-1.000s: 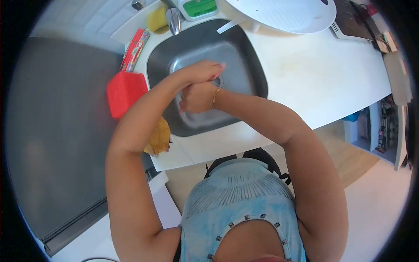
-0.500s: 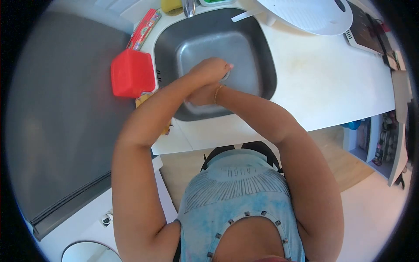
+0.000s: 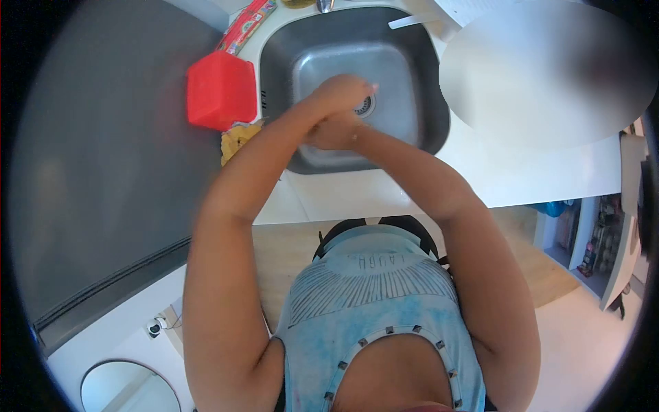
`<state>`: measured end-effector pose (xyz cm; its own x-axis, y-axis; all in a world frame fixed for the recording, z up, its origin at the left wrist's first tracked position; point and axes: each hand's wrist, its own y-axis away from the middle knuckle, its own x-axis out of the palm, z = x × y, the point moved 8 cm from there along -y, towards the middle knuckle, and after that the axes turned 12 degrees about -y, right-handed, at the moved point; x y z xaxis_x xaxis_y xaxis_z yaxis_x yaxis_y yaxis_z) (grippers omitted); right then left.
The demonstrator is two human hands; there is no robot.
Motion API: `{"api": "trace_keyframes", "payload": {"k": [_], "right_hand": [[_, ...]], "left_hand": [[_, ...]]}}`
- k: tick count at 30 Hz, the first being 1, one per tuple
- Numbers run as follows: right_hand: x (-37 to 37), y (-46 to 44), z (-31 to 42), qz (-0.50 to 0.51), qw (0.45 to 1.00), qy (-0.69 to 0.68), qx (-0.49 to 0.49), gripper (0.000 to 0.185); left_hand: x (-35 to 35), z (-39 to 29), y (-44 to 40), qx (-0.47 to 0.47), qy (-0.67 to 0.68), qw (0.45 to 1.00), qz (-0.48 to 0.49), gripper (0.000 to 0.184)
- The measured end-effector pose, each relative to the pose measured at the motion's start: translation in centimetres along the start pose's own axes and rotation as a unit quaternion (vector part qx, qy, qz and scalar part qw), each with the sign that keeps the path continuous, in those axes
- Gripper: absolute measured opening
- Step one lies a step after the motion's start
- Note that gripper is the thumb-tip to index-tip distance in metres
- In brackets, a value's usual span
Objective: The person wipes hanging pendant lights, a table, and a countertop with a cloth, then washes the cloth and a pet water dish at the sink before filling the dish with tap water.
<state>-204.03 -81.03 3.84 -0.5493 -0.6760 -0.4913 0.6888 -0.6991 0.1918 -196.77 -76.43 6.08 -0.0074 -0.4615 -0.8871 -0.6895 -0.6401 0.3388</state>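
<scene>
Over the metal sink [image 3: 419,75], my two hands cross and touch. My left hand [image 3: 343,94] is on top, its fingers curled closed with a fingertip pointing right; whatever lies inside is hidden. Beneath it, my right hand [image 3: 334,130] presses against the left wrist, its fingers bent around the wrist and partly covered. The round drain [image 3: 364,105] shows just right of my hands. At the top rim is the end of the metal tap [image 3: 325,5], and I see no running water.
A red plastic container [image 3: 221,90] stands left of the sink, with a long red box [image 3: 246,26] behind it and a yellow cloth or wrapper [image 3: 238,141] in front. A white handle [image 3: 412,21] juts over the sink's corner. A blurred patch hides the right counter [image 3: 480,168].
The view has shifted, so the sink and red container sit higher and further right. My hands stay crossed over the sink, and more of the drain now shows.
</scene>
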Motion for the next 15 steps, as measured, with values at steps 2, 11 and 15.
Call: {"api": "trace_keyframes", "payload": {"k": [2, 11, 15], "right_hand": [[-2.1, 5.0, 2.7, -0.222, 0.927, 0.218, -0.209, 0.026], [-11.9, 11.2, -2.3, -0.506, 0.849, -0.139, -0.062, 0.038], [-11.2, 8.0, -1.6, -0.341, 0.884, -0.308, -0.088, 0.046]], "left_hand": [[-0.8, 1.7, 1.1, -0.014, 0.122, 0.992, 0.026, 0.04], [-5.5, 3.1, 6.1, -0.004, 0.44, 0.875, -0.201, 0.044], [-7.4, 2.5, 7.4, 0.071, 0.42, 0.866, -0.263, 0.047]]}}
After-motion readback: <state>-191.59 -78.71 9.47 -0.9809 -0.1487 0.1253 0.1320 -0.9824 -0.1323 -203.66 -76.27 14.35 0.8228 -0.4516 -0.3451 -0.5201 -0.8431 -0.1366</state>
